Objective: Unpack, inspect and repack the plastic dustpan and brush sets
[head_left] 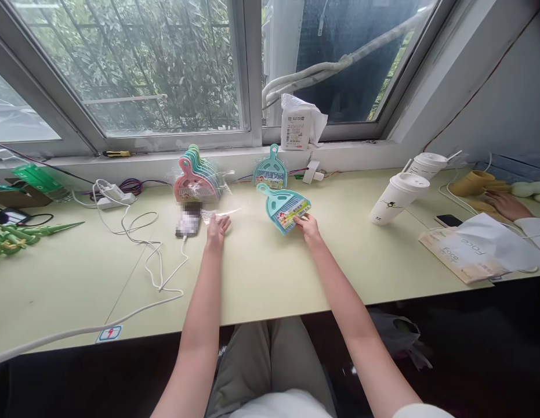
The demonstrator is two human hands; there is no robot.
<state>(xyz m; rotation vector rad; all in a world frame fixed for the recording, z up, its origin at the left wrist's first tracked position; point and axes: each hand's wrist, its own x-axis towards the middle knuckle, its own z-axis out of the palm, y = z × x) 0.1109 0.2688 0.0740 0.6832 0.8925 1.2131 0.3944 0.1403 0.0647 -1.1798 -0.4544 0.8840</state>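
Note:
A teal mini dustpan and brush set [282, 204] with a colourful label is tilted above the table, its handle pointing up and left. My right hand [310, 228] is closed on its lower right edge, thumb over the label. My left hand [217, 230] rests by a crumpled clear plastic wrapper [220, 215], fingers stretched out; whether it touches the wrapper I cannot tell. Against the wall behind stands a second teal dustpan set [271, 172]. To its left, several nested dustpan sets [195, 180] stand in clear plastic, a pink one in front.
Left of my left hand lies a phone [189, 223] on a white cable [160, 273]. Two white lidded cups [398, 200] stand to the right, near a tissue pack [465, 255]. Another person's hand [507, 204] is at the far right. A paper box [298, 129] sits on the sill.

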